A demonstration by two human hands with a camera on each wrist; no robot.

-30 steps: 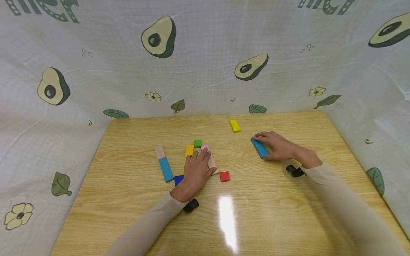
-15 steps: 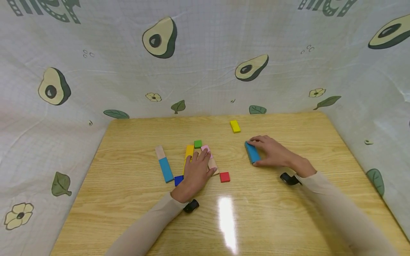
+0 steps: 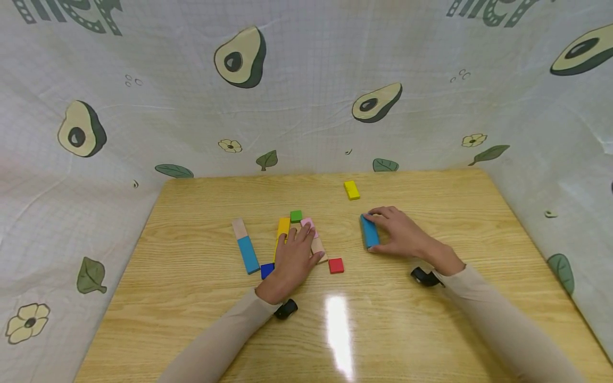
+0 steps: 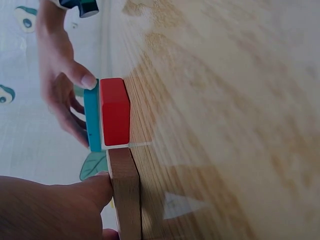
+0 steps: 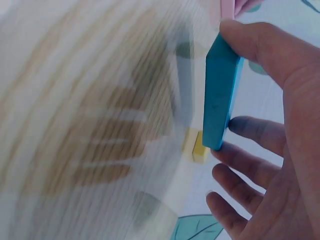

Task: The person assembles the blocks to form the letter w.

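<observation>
My right hand (image 3: 402,234) pinches a long blue wooden block (image 3: 370,232) at its two ends, thumb at the near end and fingertips at the far end. In the right wrist view the blue block (image 5: 217,97) appears slightly tilted; whether it touches the table I cannot tell. My left hand (image 3: 293,258) lies over a group of blocks, fingers spread. Its fingers touch a pink block (image 3: 308,225) and an orange-yellow block (image 3: 283,225). Its thumb is against a plain wood block (image 3: 318,248). The palm hides the middle of the group.
A green block (image 3: 296,216), a dark blue block (image 3: 267,270) and a red block (image 3: 336,265) lie around the left hand. Farther left, another blue block (image 3: 248,254) meets a plain wood piece (image 3: 239,227). A yellow block (image 3: 351,190) lies near the table's back edge.
My right hand has carried the blue block leftward and a little nearer to me, turning it more upright in the head view. The left hand has stayed in place.
</observation>
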